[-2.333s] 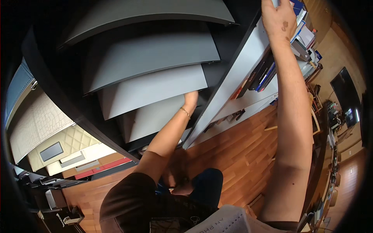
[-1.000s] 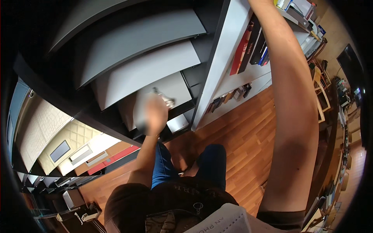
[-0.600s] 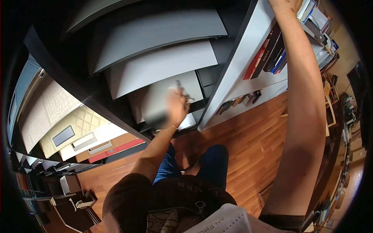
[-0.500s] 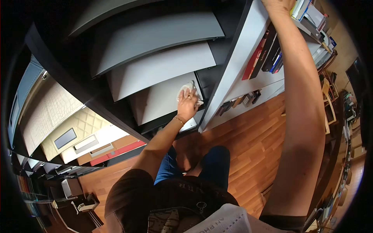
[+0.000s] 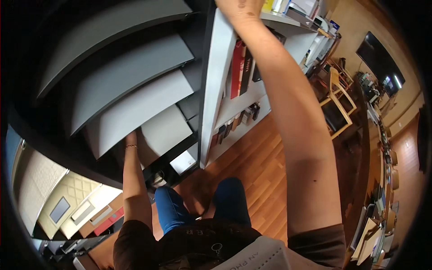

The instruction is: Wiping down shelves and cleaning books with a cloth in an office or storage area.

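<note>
My left hand reaches deep into a low compartment of the dark shelf unit, over a pale shelf board. The board above hides its fingers, and any cloth under them is out of sight. A thin bracelet circles that wrist. My right hand is raised at the top of the white bookcase, by its upper edge. Its fingers are cut off by the picture's edge, so what they touch does not show. Grey shelf boards curve above my left arm.
Red and black books stand in the bookcase, with smaller items lower down. At the left, quilted cream panels fill another rack. Wooden chairs and a wall screen are at the right. My knees are close to the shelves.
My left hand has gone from wiping the board's right end with a white cloth to the far left, under the board above. My view has turned right; my right arm stays raised.
</note>
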The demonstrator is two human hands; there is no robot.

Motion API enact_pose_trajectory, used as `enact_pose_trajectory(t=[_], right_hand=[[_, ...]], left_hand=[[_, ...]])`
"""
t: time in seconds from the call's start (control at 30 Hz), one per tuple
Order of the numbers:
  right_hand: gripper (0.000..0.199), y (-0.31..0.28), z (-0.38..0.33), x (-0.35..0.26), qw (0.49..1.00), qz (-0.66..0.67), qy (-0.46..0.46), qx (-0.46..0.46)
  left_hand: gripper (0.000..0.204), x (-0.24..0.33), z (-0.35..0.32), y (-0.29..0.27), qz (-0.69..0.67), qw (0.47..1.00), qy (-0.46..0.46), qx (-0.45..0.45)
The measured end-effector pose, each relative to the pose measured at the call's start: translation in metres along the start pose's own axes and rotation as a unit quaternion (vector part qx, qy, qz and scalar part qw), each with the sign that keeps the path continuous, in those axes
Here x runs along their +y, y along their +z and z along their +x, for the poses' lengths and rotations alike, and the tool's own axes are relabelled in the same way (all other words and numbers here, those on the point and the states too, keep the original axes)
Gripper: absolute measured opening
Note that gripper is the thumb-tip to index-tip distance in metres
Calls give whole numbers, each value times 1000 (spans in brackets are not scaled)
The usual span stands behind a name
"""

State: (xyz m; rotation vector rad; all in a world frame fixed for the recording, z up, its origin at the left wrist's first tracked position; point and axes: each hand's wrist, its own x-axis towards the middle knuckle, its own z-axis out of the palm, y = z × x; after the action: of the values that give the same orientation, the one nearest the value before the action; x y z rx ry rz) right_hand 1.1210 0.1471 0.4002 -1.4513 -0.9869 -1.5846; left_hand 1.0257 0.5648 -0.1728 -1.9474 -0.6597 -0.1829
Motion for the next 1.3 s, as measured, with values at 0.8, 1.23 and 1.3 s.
enact_pose_trajectory(t=[0.8,1.23,1.3], right_hand=[[47,-10,-1,7,999,48,25,2],[41,4,-13,4,998,-3,63,2],[41,8,-11,-4,997,11,73,-5]], left_hand=[[40,-98,-76,-267,-610,789,-62,38],[53,-71,-53,-247,-514,832,-209,-17],[52,-56,-46,-239,-511,846,-126,78]])
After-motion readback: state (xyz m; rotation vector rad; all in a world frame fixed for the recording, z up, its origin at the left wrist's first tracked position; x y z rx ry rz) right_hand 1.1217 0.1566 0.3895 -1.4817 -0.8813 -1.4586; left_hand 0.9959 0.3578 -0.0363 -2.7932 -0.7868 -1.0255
